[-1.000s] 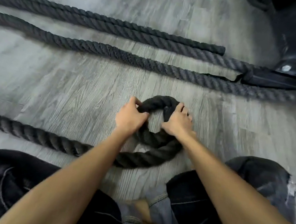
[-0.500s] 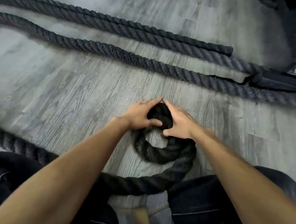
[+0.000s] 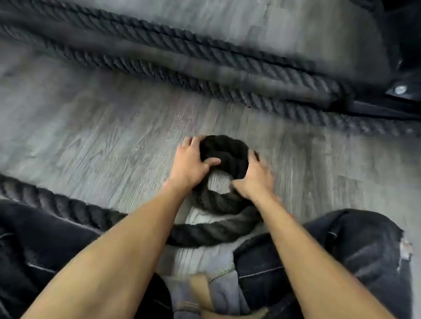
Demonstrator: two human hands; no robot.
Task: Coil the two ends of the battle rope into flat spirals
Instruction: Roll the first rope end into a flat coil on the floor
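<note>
A thick black battle rope [image 3: 38, 197] runs in from the left along the grey floor and curls into a small ring, the coil [image 3: 224, 156], in front of my knees. My left hand [image 3: 190, 163] grips the ring's left side, thumb hooked into its open centre. My right hand [image 3: 254, 181] holds the right side, fingers curved over the rope. A second turn [image 3: 221, 230] sweeps loosely under my forearms. The frame is blurred, so the rope's tip is not visible.
Further rope lengths [image 3: 164, 54] lie side by side across the floor behind the coil. A dark machine base [image 3: 414, 87] with a bolt stands at the upper right. My legs in dark jeans [image 3: 351, 258] fill the bottom of the view.
My hands have spread from the top of the ring to its left and right sides. The view has shifted and blurred, and the outer rope turn lies a little farther from the ring.
</note>
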